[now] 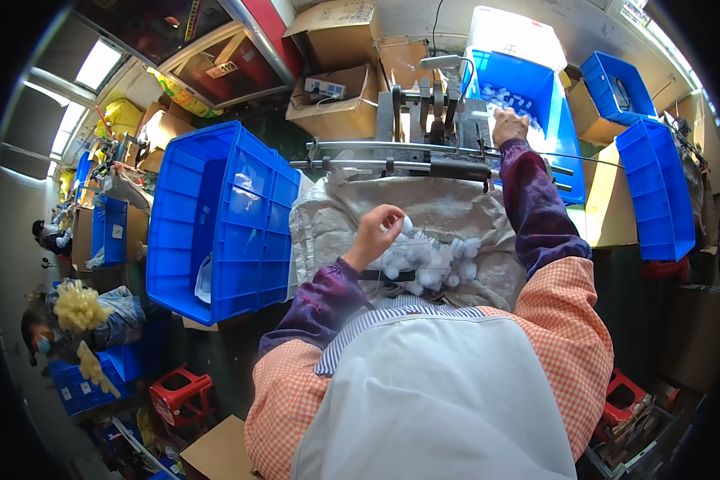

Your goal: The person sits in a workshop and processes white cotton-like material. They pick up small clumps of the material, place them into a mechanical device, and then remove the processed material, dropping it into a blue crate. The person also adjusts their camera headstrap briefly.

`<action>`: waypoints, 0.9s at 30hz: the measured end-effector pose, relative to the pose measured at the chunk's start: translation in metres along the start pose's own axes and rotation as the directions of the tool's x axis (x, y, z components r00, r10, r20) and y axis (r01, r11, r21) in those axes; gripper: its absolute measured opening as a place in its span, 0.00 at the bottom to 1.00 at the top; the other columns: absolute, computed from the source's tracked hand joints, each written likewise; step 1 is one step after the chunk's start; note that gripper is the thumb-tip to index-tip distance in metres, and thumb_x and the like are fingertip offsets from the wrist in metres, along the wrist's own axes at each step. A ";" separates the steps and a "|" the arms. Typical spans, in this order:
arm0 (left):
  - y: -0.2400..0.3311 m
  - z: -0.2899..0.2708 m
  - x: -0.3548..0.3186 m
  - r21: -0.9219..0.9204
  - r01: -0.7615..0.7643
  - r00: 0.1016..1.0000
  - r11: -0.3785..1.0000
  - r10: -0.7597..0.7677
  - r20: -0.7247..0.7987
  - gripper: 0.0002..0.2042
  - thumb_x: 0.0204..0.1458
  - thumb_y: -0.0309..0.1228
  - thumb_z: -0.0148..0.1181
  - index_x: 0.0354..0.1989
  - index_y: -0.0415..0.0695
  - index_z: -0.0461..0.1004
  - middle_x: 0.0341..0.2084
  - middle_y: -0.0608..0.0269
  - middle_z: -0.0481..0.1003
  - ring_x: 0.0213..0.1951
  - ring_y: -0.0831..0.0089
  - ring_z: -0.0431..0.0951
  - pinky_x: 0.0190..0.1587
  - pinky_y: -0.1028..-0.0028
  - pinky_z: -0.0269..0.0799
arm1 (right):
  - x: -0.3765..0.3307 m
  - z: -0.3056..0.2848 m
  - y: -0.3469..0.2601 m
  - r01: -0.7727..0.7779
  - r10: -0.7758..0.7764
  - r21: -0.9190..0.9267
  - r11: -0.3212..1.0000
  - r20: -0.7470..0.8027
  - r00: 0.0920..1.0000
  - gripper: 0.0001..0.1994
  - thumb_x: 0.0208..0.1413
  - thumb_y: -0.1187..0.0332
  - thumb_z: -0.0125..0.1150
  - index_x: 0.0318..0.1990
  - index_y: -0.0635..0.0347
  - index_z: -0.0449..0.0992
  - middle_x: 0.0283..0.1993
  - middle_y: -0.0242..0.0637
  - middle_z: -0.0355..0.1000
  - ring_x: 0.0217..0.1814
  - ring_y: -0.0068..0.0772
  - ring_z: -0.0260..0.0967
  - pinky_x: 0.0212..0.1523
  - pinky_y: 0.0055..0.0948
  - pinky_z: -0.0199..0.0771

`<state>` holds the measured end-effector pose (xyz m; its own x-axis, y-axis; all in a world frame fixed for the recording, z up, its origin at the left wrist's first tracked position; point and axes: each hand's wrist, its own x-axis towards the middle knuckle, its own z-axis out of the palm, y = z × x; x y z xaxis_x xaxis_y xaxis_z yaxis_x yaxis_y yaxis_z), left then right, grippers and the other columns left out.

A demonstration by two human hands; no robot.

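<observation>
My left hand (374, 234) is closed in a pinch on a small white rounded piece (407, 225). Just beyond and below it, a pile of white tufted brush-like pieces (436, 262) with thin wire stems lies on a grey cloth (328, 228) in front of me. At the far right, my right hand (510, 126) is at the near left side of a blue bin (564, 124) holding many small white pieces (506, 99). Its fingers are curled, and whatever they grip is hidden. A dark metal machine (432, 120) with horizontal rods stands left of that hand.
A large blue crate (252, 232) stands at my left, with a few pale items inside. Cardboard boxes (332, 104) sit behind the machine. More blue crates (656, 188) are at the right. Red stools (182, 398) flank me, and another person (108, 316) is at the far left.
</observation>
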<state>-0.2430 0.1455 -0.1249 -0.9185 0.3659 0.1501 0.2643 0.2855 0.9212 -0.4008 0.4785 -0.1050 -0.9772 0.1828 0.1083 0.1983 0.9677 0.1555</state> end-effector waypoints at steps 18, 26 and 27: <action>0.017 0.031 0.020 -0.060 0.136 0.980 0.989 -0.126 0.152 0.13 0.49 0.30 0.58 0.43 0.42 0.69 0.35 0.56 0.74 0.33 0.68 0.77 0.36 0.74 0.73 | -0.091 -0.013 -0.041 0.274 -0.327 0.766 0.582 -0.088 0.941 0.08 0.50 0.69 0.52 0.38 0.56 0.74 0.34 0.42 0.71 0.35 0.45 0.69 0.35 0.37 0.68; -0.010 0.042 -0.016 0.453 -0.140 0.865 0.880 -0.114 0.488 0.17 0.46 0.29 0.55 0.47 0.46 0.67 0.38 0.50 0.72 0.41 0.53 0.72 0.43 0.63 0.68 | -0.014 0.026 -0.042 0.175 -0.097 0.317 0.932 -0.247 0.964 0.08 0.49 0.67 0.54 0.38 0.50 0.74 0.40 0.31 0.69 0.48 0.37 0.63 0.46 0.37 0.63; -0.011 0.042 -0.015 0.445 -0.130 0.870 0.886 -0.114 0.480 0.16 0.46 0.29 0.54 0.46 0.46 0.67 0.39 0.50 0.71 0.41 0.53 0.72 0.43 0.63 0.68 | -0.012 0.027 -0.044 0.173 -0.106 0.296 0.939 -0.227 0.968 0.09 0.48 0.67 0.55 0.38 0.50 0.74 0.40 0.30 0.69 0.49 0.36 0.62 0.47 0.37 0.63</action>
<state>-0.2197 0.1736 -0.1526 -0.6879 0.7109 -0.1467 0.4841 0.5999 0.6370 -0.4002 0.4386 -0.1395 -0.9495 0.0347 0.3117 -0.0051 0.9920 -0.1259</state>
